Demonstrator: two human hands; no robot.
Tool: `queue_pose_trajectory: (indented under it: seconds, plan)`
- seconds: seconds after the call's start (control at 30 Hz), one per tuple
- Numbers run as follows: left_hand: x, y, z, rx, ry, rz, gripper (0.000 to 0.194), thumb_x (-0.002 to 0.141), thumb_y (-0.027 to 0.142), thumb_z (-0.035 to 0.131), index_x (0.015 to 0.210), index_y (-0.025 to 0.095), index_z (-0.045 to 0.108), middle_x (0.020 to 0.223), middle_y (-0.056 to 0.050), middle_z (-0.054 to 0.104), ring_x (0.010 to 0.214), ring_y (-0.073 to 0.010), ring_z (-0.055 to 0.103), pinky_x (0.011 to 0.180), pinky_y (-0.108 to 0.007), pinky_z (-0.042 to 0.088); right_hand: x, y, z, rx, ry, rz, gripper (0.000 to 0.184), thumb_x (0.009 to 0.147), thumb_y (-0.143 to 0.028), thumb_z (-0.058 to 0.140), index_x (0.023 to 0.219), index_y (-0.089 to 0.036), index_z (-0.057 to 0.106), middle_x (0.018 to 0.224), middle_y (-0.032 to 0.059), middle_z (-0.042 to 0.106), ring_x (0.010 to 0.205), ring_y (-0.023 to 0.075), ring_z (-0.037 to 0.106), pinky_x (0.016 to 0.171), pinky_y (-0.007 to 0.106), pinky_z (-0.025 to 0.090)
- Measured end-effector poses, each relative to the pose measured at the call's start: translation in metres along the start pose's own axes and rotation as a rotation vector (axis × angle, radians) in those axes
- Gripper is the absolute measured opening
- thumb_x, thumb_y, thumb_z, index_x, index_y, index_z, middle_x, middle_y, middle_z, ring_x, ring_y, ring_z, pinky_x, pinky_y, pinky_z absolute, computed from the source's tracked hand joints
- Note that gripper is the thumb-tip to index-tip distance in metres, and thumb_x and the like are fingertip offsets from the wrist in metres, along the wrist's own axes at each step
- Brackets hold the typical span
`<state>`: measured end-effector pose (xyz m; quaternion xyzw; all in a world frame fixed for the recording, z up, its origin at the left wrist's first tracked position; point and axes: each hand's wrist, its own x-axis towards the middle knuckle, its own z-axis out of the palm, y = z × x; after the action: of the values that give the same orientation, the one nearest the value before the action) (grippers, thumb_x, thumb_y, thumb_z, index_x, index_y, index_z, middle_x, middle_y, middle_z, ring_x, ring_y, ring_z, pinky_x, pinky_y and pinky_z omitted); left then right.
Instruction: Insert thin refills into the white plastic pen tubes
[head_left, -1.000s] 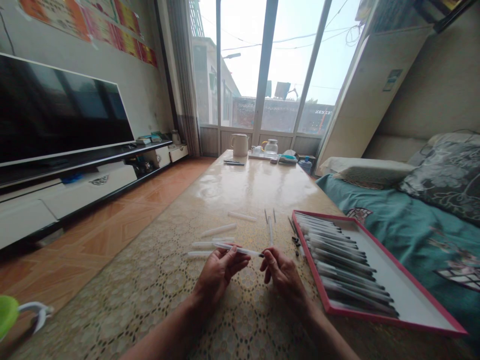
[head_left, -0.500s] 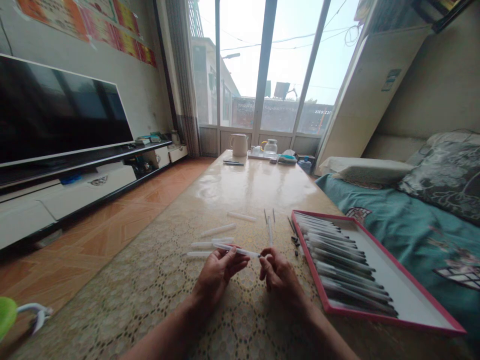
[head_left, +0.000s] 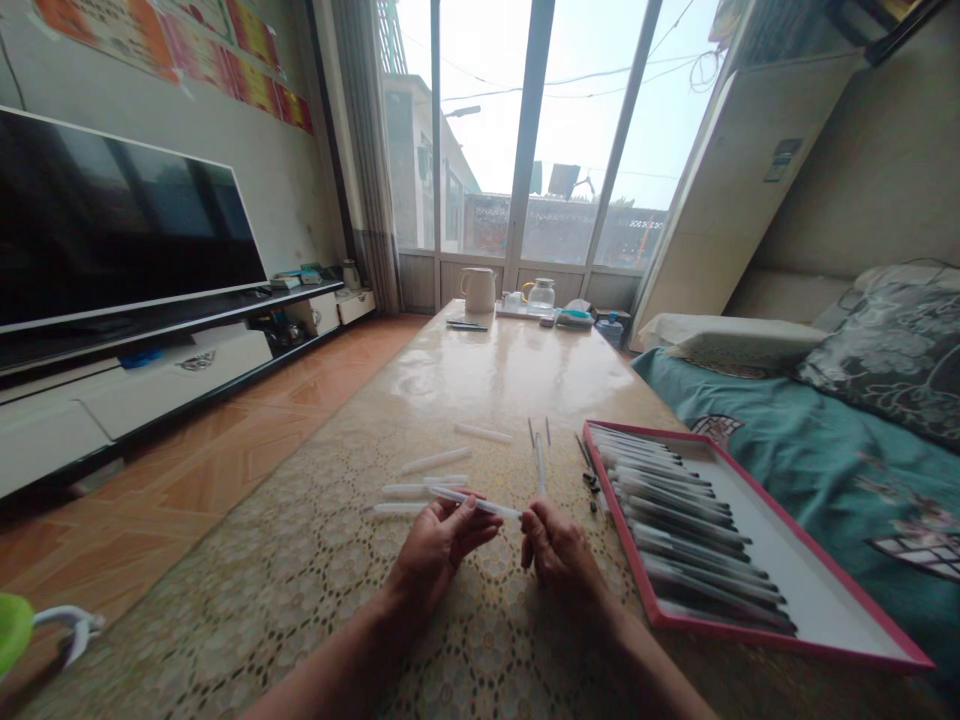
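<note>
My left hand point(head_left: 442, 540) pinches a translucent white pen point(head_left: 484, 503) between thumb and fingers, and the pen slants slightly down to the right. At its right end my right hand point(head_left: 553, 545) is closed, thumb and forefinger on the tip; the tip itself is hidden by them. Several clear pen barrels, among them one barrel point(head_left: 436, 461), lie on the table left of and beyond my left hand. Just past my right hand lies a light pen tube point(head_left: 539, 463), with two thin dark refills point(head_left: 547, 432) near its far end.
At my right stands a pink-edged box point(head_left: 847, 610) with several black-tipped pens in a row. Small black caps point(head_left: 591, 483) lie by its left side. A beige jug point(head_left: 478, 290) and a glass pitcher point(head_left: 541, 293) stand at the far end of the patterned table point(head_left: 300, 580).
My right fingers have closed over the pen's right end, covering the dark tip that showed before. The left hand and the pen have barely moved.
</note>
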<state>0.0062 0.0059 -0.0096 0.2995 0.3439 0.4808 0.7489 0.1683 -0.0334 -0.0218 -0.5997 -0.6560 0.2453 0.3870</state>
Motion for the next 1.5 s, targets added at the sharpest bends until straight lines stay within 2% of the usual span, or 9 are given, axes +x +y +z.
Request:
queue_pose_trajectory:
  seconds: [0.1, 0.27, 0.43, 0.6, 0.8, 0.97, 1.13, 1.33, 1.5]
  plan:
    - [-0.001, 0.001, 0.001, -0.001, 0.000, -0.010, 0.005, 0.078, 0.012, 0.058, 0.083, 0.011, 0.055, 0.071, -0.007, 0.069, 0.068, -0.0173, 0.068, 0.070, -0.029, 0.055, 0.000, 0.000, 0.000, -0.016, -0.003, 0.003, 0.040, 0.091, -0.045, 0.026, 0.069, -0.020, 0.047, 0.050, -0.0007, 0.058, 0.048, 0.0125, 0.055, 0.051, 0.021, 0.037]
    - [0.000, 0.000, 0.000, -0.019, 0.003, 0.010, 0.007, 0.078, 0.014, 0.059, 0.083, 0.011, 0.055, 0.074, -0.008, 0.069, 0.070, -0.0175, 0.068, 0.072, -0.029, 0.055, -0.002, -0.005, -0.002, 0.018, -0.015, -0.017, 0.027, 0.090, -0.043, 0.034, 0.088, -0.019, 0.047, 0.056, -0.0022, 0.060, 0.051, 0.0125, 0.057, 0.052, 0.020, 0.037]
    - [0.001, -0.002, -0.002, -0.008, -0.013, -0.005, 0.007, 0.078, 0.014, 0.059, 0.083, 0.011, 0.056, 0.072, -0.007, 0.069, 0.069, -0.0175, 0.068, 0.070, -0.029, 0.055, -0.002, 0.000, -0.001, -0.032, -0.017, -0.015, 0.042, 0.092, -0.044, 0.025, 0.067, -0.020, 0.048, 0.052, -0.0007, 0.057, 0.050, 0.0117, 0.055, 0.051, 0.020, 0.035]
    - [0.001, -0.002, -0.003, -0.013, -0.001, 0.013, 0.006, 0.078, 0.014, 0.059, 0.083, 0.012, 0.056, 0.074, -0.008, 0.069, 0.071, -0.0181, 0.068, 0.072, -0.030, 0.055, -0.001, -0.001, -0.002, -0.038, 0.002, -0.011, 0.028, 0.090, -0.042, 0.034, 0.084, -0.020, 0.049, 0.055, -0.0024, 0.059, 0.051, 0.0117, 0.056, 0.052, 0.020, 0.035]
    - [-0.001, 0.000, -0.001, -0.005, -0.003, -0.022, 0.005, 0.078, 0.012, 0.058, 0.083, 0.011, 0.056, 0.072, -0.008, 0.069, 0.068, -0.0171, 0.068, 0.068, -0.028, 0.055, -0.004, -0.011, -0.008, -0.090, -0.024, 0.000, 0.040, 0.092, -0.041, 0.026, 0.069, -0.020, 0.050, 0.055, -0.0003, 0.060, 0.052, 0.0119, 0.056, 0.053, 0.020, 0.034]
    - [-0.001, 0.000, -0.001, -0.022, 0.012, 0.006, 0.007, 0.077, 0.013, 0.060, 0.083, 0.012, 0.056, 0.073, -0.007, 0.069, 0.069, -0.0172, 0.068, 0.070, -0.028, 0.055, -0.004, -0.015, -0.010, -0.069, -0.015, -0.034, 0.028, 0.091, -0.040, 0.033, 0.086, -0.019, 0.051, 0.056, -0.0013, 0.062, 0.054, 0.0123, 0.058, 0.053, 0.020, 0.035]
    - [-0.001, 0.000, -0.001, -0.012, -0.005, -0.006, 0.007, 0.076, 0.014, 0.061, 0.082, 0.012, 0.057, 0.071, -0.006, 0.068, 0.068, -0.0165, 0.067, 0.068, -0.027, 0.055, -0.004, -0.011, -0.009, -0.073, -0.039, -0.027, 0.039, 0.092, -0.041, 0.025, 0.070, -0.020, 0.049, 0.056, 0.0000, 0.062, 0.051, 0.0118, 0.057, 0.053, 0.020, 0.035]
    - [0.000, 0.000, -0.001, -0.015, 0.001, 0.000, 0.007, 0.076, 0.014, 0.061, 0.082, 0.012, 0.057, 0.072, -0.007, 0.069, 0.069, -0.0168, 0.068, 0.071, -0.029, 0.055, -0.004, -0.010, -0.008, -0.061, -0.045, -0.025, 0.031, 0.092, -0.040, 0.028, 0.082, -0.020, 0.049, 0.056, -0.0015, 0.063, 0.051, 0.0122, 0.057, 0.053, 0.020, 0.035]
    - [-0.001, 0.000, -0.001, -0.001, -0.004, -0.009, 0.008, 0.076, 0.014, 0.062, 0.082, 0.011, 0.057, 0.069, -0.007, 0.069, 0.067, -0.0161, 0.067, 0.068, -0.027, 0.055, -0.004, -0.006, -0.005, -0.050, -0.043, -0.043, 0.035, 0.092, -0.041, 0.027, 0.072, -0.020, 0.047, 0.054, -0.0015, 0.061, 0.049, 0.0113, 0.055, 0.051, 0.020, 0.034]
